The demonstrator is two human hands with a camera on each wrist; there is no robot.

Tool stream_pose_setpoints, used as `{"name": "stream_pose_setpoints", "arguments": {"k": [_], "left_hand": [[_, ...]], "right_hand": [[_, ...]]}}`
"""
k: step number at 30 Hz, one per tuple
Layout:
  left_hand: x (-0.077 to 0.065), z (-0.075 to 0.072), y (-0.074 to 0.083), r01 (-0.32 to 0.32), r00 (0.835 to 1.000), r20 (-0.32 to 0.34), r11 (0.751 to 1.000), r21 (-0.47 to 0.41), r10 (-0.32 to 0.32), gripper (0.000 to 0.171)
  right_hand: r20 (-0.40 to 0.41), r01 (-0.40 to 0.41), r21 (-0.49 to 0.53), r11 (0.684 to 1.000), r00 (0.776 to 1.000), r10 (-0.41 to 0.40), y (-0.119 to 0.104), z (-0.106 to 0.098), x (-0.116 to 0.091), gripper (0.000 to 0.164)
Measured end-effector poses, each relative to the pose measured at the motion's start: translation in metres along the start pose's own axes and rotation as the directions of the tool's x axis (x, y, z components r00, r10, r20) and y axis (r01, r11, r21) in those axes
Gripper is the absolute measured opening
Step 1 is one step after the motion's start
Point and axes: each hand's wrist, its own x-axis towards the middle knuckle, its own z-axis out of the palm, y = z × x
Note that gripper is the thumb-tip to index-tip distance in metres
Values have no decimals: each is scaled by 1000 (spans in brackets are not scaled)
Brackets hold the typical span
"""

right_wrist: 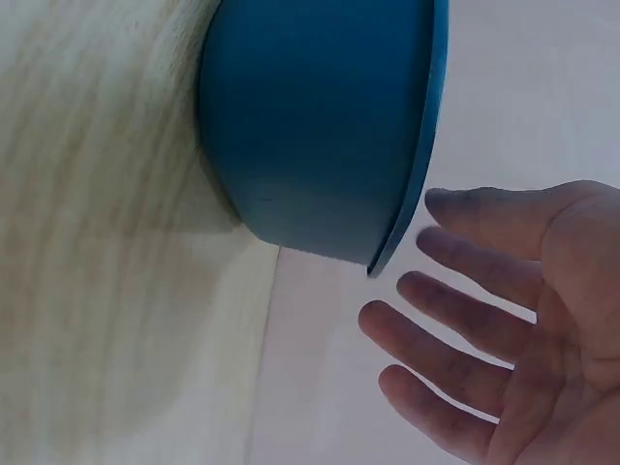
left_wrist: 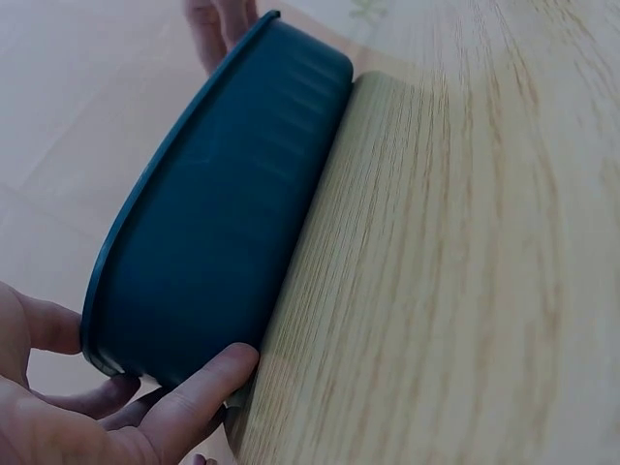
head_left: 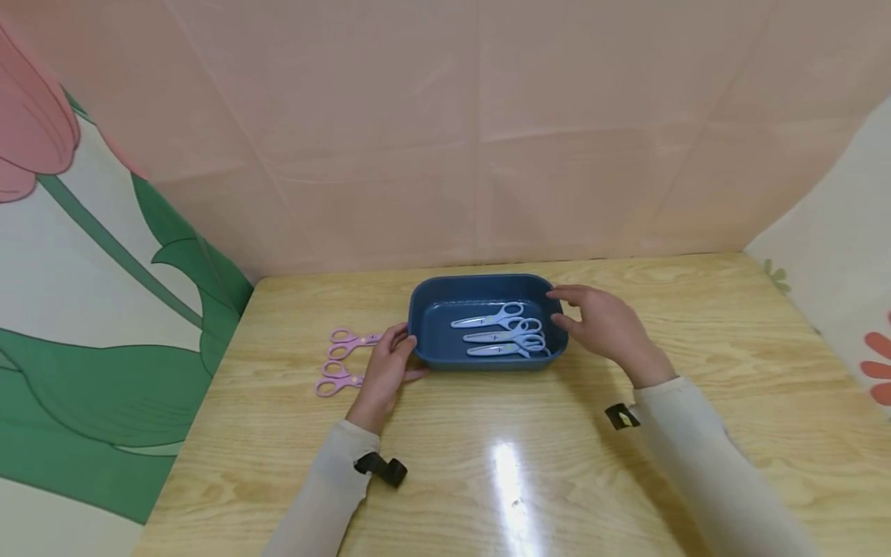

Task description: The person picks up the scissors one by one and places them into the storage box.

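Blue tray (head_left: 480, 365) with rounded corners lies between the person's left hand (head_left: 385, 370) and right hand (head_left: 607, 325). The left hand grips the end nearest it, thumb at the rim and fingers bent against the outer side. The right hand is spread, digits parted, just beside the opposite end; whether any fingertip touches the rim cannot be told. Right of the left hand, inside the tray, 3 pairs of blue scissors (head_left: 511, 337) lie with handles toward the right hand. Left of the left hand, 2 pairs of pink scissors (head_left: 353, 340) lie on the wooden table (head_left: 445, 472), blades partly hidden behind that hand. Beyond the hands rises a pinkish wall (head_left: 390, 155).
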Motion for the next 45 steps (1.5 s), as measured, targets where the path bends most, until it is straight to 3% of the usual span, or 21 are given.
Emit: {"name": "stream_pose_setpoints", "arguments": {"k": [5, 9, 16, 25, 27, 33, 45], "left_hand": [[1, 1, 0, 6, 1000, 4, 1000, 8, -6, 44], [1, 1, 0, 5, 1000, 5, 1000, -1, -5, 44], [1, 0, -2, 0, 1000, -6, 1000, -31, 0, 44], [0, -5, 1, 34, 999, -10, 999, -9, -34, 43], [1, -7, 3, 47, 999, -5, 999, 5, -47, 44], [3, -19, 9, 43, 999, 4, 996, 75, -44, 52], [-4, -61, 39, -11, 999, 33, 993, 121, 7, 49]], "right_hand": [[-4, -71, 173, 982, 997, 72, 17, 7, -9, 55], [48, -141, 306, 942, 990, 133, 23, 15, -15, 61], [143, -195, 535, 822, 980, 140, 24, 25, -18, 61], [196, -190, 684, 704, 978, 73, 27, 27, -17, 61], [199, -190, 688, 700, 978, 70, 27, 27, -17, 61], [183, -178, 651, 738, 980, 75, 26, 25, -20, 58], [182, -184, 617, 766, 979, 88, 29, 25, -21, 61]]}}
